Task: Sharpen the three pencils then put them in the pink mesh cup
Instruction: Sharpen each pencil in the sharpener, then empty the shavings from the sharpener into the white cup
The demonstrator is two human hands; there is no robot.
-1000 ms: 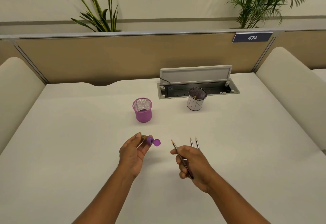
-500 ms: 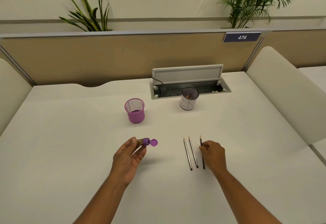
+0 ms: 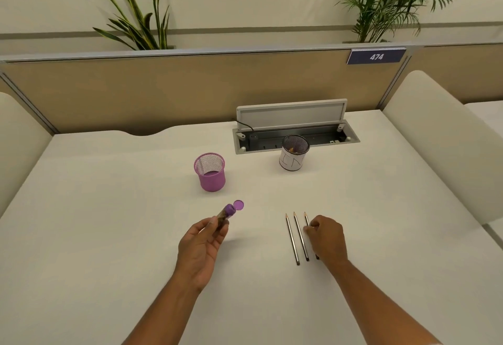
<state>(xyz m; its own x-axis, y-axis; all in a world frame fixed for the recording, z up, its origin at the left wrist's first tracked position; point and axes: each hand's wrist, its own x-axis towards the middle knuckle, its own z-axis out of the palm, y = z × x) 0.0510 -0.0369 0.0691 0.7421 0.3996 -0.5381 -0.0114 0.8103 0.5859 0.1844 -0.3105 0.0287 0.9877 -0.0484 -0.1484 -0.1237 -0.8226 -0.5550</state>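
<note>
White desk (image 3: 109,236), third slim dark pencil (image 3: 306,219) back under right hand (image 3: 325,237) beside two others (image 3: 296,238), fingertips still on it; left hand (image 3: 202,246) holding purple-capped sharpener tube (image 3: 227,212); pink mesh cup (image 3: 210,172) beyond, empty; sharpening seemingly done.

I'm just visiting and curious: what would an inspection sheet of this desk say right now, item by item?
Surface: white desk, plain and bare apart from the items below.
Job's things: three pencils lie side by side, tips pointing away; pink mesh cup stands upright with no pencils in it; purple-capped sharpener has its lid flipped open.
Clutter: white-wrapped mesh cup with something small inside, too unclear to name.
Hands: left hand holds the sharpener above the desk; right hand rests on the rightmost pencil, grip unclear.
Cables: one dark cable runs into the open desk hatch.
Surroundings: tan divider with sign 474, two plants behind.
</note>
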